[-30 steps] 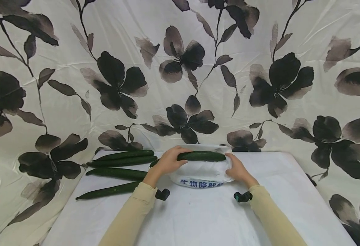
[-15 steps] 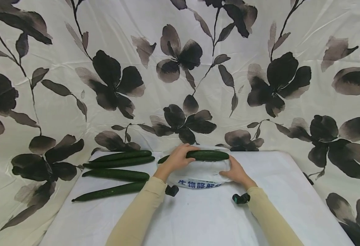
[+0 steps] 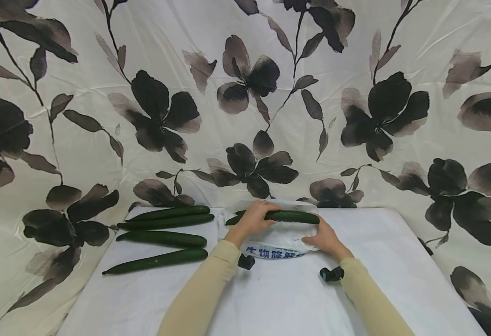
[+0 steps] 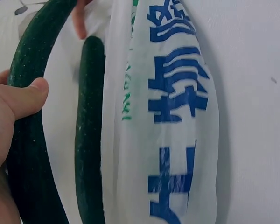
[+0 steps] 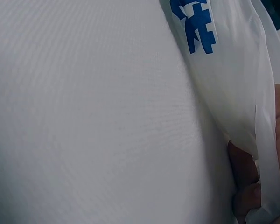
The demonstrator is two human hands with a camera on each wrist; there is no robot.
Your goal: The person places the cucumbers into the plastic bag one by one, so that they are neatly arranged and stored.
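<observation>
My left hand (image 3: 253, 220) grips a dark green cucumber (image 3: 293, 216) around its middle, thumb on the near side. It lies sideways over the mouth of a white plastic bag (image 3: 289, 237) with blue lettering. In the left wrist view, a second cucumber (image 4: 89, 130) lies inside the bag's opening, beside the held cucumber (image 4: 30, 140). My right hand (image 3: 326, 237) holds the bag's right edge, near the held cucumber's right end. The right wrist view shows fingers (image 5: 245, 165) curled about a strip of the bag (image 5: 233, 88); most of that hand is cut off.
Several more cucumbers (image 3: 161, 238) lie side by side on the white table (image 3: 279, 298), left of the bag. A floral cloth (image 3: 245, 116) hangs behind the table's back edge. Small dark cameras (image 3: 246, 262) sit at both wrists.
My left hand has moved right with the cucumber, bringing more of it across the bag. My right hand stays at the bag's right edge. The cucumbers on the left lie as before.
</observation>
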